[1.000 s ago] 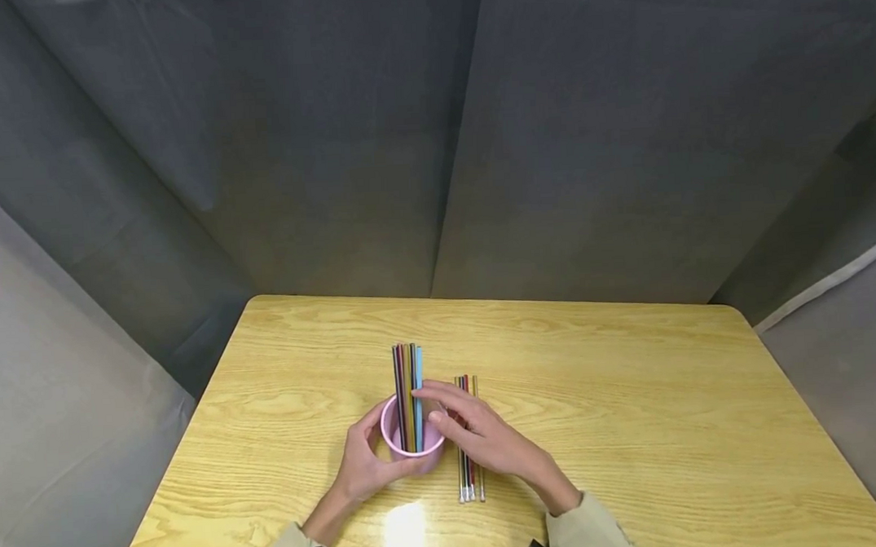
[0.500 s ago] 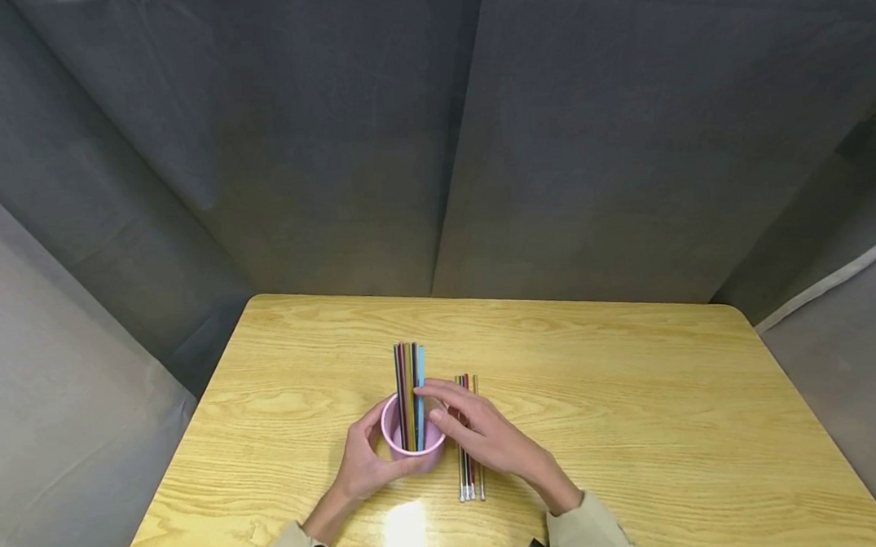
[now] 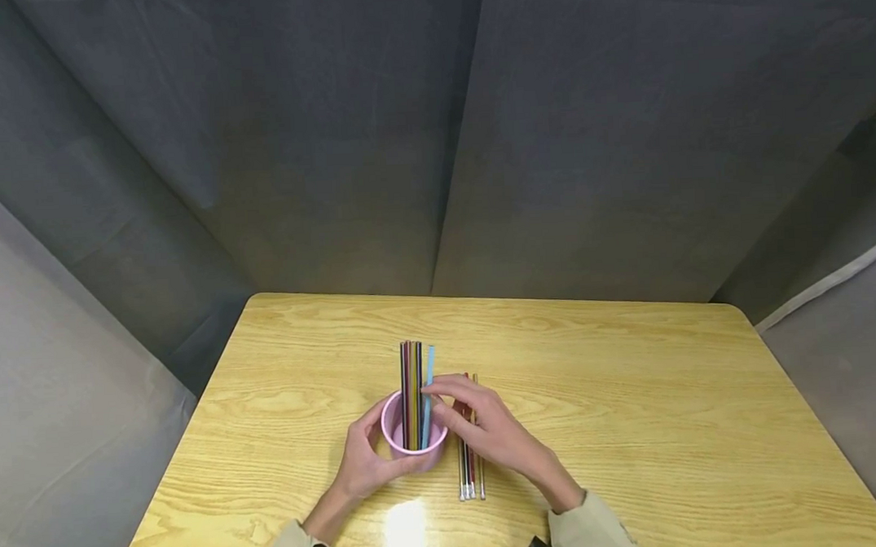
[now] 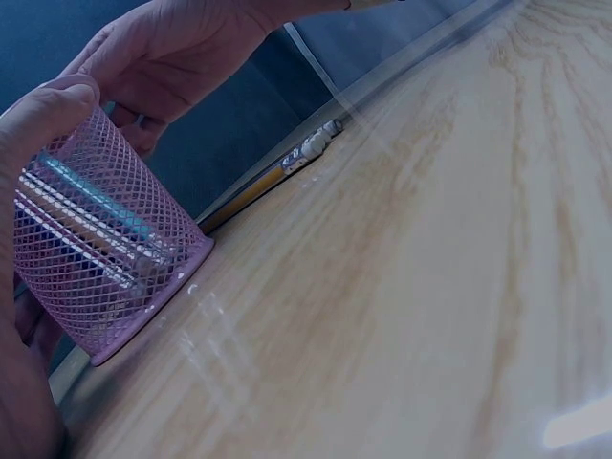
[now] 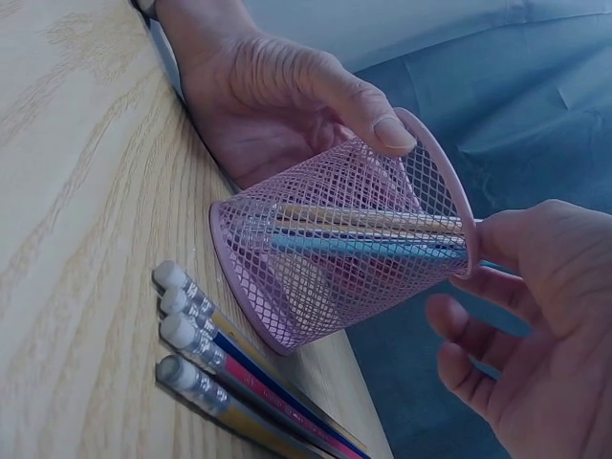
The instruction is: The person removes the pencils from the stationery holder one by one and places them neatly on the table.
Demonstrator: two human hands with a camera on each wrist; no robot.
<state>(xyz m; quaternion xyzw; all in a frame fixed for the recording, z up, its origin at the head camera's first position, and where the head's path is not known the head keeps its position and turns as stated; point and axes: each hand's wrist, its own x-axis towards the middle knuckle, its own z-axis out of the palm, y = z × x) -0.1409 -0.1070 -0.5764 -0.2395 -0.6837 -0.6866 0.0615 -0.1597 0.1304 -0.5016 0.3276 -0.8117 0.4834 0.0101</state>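
Two bare hands, both mine, are at work on one pink mesh cup [image 5: 335,296], which stands upright on the wooden table [image 3: 636,428], in front of me and a little left of its middle. My left hand [image 3: 365,460] grips the cup from the outside, one thumb at the rim and the other fingers curved around the far wall. My right hand [image 3: 492,430] is at the mouth of the cup, where I have one light blue pencil [image 3: 430,363] between thumb and forefinger, the remaining fingers loosely bent; whether I'm pinching any of the others too, I can't tell. That blue one leans slightly right, its top apart from the bunch of pencils [image 3: 411,372] beside it. I make out at least four in the bunch, two dark, one reddish and one yellow, but they overlap too much for a sure count. All of them stand inside the cup, tall above the rim. Four more pencils [image 3: 466,468] lie on the table just right of the cup, three side by side and one slightly apart, with four whitish erasers [image 5: 180,330] toward me; my right hand hangs over part of them. Two light sleeves [image 3: 592,528] come in at the bottom, and one bright patch of glare [image 3: 405,536] sits on the tabletop between them. Grey curtains [image 3: 330,148] hang behind.
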